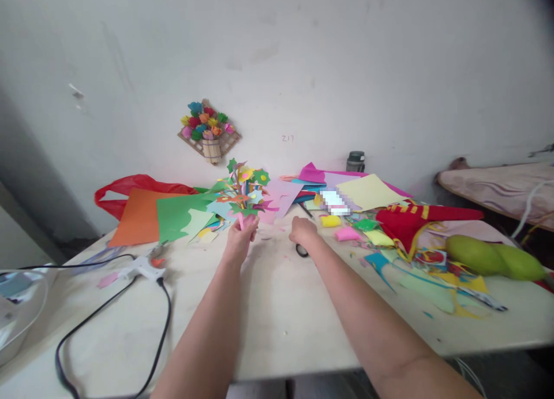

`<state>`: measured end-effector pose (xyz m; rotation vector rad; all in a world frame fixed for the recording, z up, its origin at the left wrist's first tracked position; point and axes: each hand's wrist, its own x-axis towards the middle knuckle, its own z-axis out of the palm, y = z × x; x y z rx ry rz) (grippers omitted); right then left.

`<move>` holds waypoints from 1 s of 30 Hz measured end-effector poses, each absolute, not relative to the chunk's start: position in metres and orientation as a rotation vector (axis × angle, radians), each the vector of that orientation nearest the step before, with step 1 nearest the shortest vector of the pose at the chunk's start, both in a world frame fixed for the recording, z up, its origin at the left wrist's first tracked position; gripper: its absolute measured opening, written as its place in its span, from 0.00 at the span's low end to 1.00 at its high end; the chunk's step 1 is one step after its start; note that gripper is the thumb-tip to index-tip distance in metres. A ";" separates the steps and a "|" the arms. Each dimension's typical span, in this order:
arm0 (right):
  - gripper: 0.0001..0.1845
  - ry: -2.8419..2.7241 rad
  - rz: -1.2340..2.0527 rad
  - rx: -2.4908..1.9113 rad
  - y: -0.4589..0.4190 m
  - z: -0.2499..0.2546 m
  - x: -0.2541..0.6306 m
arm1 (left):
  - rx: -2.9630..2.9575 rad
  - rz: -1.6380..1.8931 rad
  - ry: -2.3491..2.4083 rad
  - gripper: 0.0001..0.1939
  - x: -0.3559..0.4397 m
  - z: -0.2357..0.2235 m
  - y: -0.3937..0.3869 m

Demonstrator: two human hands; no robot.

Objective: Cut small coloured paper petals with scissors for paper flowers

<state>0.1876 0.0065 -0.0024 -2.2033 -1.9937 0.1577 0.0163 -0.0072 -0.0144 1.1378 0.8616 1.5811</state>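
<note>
My left hand is closed around the pink stem of a bouquet of paper flowers. It stands upright, with green leaves and yellow, orange, pale blue and pink blooms. To its right, my right hand is low over the table with its fingers curled. Whatever may be inside those fingers is hidden. Just under that hand shows a black ring, perhaps a scissors handle; I cannot tell whether the hand touches it. Beyond the knuckles lies a thin dark pointed thing.
On the table's left lie orange and green paper, a white glue gun and its black cable. Yellow paper, scraps, a red cloth item and a green gourd-like object lie right. A bottle stands behind.
</note>
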 end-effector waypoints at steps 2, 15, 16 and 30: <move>0.23 -2.088 0.056 -2.148 0.010 0.000 0.185 | 1.127 1.583 0.867 0.20 0.016 -0.015 -0.007; 0.18 -2.412 -0.144 -1.716 0.056 -0.010 0.142 | 1.119 1.701 0.880 0.20 0.015 -0.017 -0.001; 0.19 -2.427 -0.126 -1.689 0.051 -0.017 0.132 | 1.113 1.725 0.878 0.20 0.015 -0.017 0.000; 0.35 -2.349 -0.097 -1.918 0.011 -0.038 0.216 | 1.165 1.718 0.874 0.17 0.016 -0.016 -0.004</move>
